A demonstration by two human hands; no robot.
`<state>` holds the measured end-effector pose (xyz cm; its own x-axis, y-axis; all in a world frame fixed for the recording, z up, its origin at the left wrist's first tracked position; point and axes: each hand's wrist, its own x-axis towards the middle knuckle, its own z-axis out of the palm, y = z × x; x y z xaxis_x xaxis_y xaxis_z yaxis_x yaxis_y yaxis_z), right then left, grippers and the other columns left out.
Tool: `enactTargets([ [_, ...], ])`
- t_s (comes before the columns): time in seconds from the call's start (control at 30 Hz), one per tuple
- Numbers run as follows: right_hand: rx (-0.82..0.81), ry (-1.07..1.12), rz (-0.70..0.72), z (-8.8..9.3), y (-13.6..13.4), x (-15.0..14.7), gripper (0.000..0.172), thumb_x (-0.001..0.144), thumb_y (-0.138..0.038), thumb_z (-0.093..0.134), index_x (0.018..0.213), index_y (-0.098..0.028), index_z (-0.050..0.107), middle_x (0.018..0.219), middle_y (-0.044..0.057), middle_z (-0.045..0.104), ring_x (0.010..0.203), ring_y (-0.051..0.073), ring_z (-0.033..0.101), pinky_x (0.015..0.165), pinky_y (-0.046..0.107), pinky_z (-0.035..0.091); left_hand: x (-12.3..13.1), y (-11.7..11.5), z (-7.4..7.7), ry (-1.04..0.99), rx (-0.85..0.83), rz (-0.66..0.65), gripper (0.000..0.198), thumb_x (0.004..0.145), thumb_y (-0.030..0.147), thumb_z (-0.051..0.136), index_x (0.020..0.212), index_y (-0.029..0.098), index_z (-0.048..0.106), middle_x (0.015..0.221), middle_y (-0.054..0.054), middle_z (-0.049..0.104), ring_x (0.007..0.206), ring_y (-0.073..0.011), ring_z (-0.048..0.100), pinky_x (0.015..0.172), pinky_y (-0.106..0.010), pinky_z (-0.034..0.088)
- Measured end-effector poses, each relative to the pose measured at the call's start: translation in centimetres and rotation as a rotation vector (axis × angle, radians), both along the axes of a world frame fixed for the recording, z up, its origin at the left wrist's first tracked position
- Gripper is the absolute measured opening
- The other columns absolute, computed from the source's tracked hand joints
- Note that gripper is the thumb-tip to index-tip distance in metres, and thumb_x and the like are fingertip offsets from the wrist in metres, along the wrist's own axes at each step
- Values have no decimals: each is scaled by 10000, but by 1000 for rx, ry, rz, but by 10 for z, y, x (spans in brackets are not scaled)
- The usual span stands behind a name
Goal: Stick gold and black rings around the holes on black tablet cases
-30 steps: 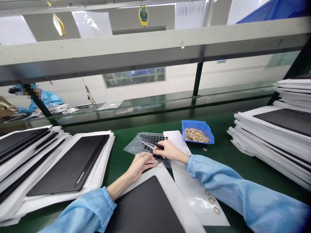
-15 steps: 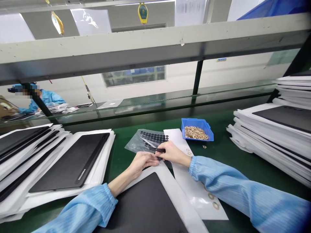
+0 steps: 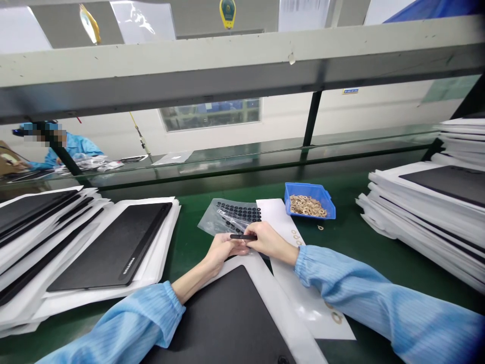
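Observation:
My right hand (image 3: 271, 242) is closed around a slim black tool (image 3: 242, 236) that looks like tweezers and now lies nearly level. Touching it from the left, my left hand (image 3: 223, 250) has its fingers pressed together; whatever is between them is hidden. Just behind both hands is a clear plastic sheet (image 3: 210, 218) with rows of small black rings (image 3: 246, 214). Below them, a black flat panel (image 3: 227, 313), like a tablet or laptop cover, lies on white foam wrapping. A white paper strip (image 3: 299, 298) with a few tan rings (image 3: 336, 317) runs beneath my right forearm.
A blue bin (image 3: 310, 188) of tan rings (image 3: 307, 206) stands behind the strip, one loose ring (image 3: 320, 227) nearby. Stacks of wrapped panels flank me, left (image 3: 109, 247) and right (image 3: 417, 217). A shelf beam (image 3: 227, 55) crosses above. A co-worker (image 3: 81, 145) sits far left.
The black tool has turned a little and shifted left over my left fingers. Both hands remain together in nearly the same place; the view has shifted slightly.

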<state>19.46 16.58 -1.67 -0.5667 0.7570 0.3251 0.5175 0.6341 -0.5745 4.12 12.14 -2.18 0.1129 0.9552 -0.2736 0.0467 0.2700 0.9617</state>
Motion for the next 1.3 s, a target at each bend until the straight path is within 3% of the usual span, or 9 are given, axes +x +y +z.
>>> enactTargets([
  [0.2,-222,104,-11,27,-3,11,140,720,-160,509,597,-148,576,462,-32,515,459,103,484,488,210,366,-2,4,4,114,-2,-45,218,921,305,547,977,100,598,910,-52,634,780,-148,632,700,-314,537],
  [0.3,-379,150,51,40,-17,21,146,733,-215,526,618,-144,581,484,-33,524,443,80,470,472,194,381,-9,5,13,227,-24,-133,311,919,400,525,919,102,615,809,-39,645,633,-118,613,570,-254,505],
  [0.4,-539,185,49,43,-44,34,149,719,-242,565,627,-131,598,537,-14,563,428,64,458,443,187,376,-21,-5,20,369,-1,-223,517,863,574,484,775,89,638,646,-46,623,447,-99,522,410,-209,360],
  [0.47,-645,189,24,40,-69,43,121,702,-220,581,643,-121,621,567,-5,585,414,56,458,428,181,373,-29,-18,19,469,79,-256,537,822,615,479,678,115,609,555,-17,570,404,-92,461,397,-209,297],
  [0.67,-913,42,-30,21,-145,57,80,674,-146,556,670,-149,636,450,-51,520,395,82,502,426,169,394,-34,-58,3,744,471,-311,372,812,411,511,538,176,422,500,51,377,492,-95,338,523,-231,234],
  [0.8,-886,13,-113,10,-166,56,85,689,-156,515,629,-173,572,468,-67,487,373,69,499,396,154,369,-28,-62,-3,851,627,-386,337,821,323,496,546,180,365,508,48,379,486,-98,324,534,-251,202],
  [1.17,-876,-20,-141,11,-164,51,87,711,-143,510,640,-185,540,428,-71,486,371,87,515,430,172,402,-26,-57,-6,1005,730,-442,324,862,320,423,577,192,337,521,37,410,473,-105,364,515,-243,209],
  [1.3,-651,-145,-153,15,-169,49,177,732,-122,525,598,-199,440,460,-56,464,405,101,483,436,201,355,-26,-58,-5,1018,734,-444,321,860,320,414,575,193,341,519,35,417,466,-105,371,514,-245,210],
])
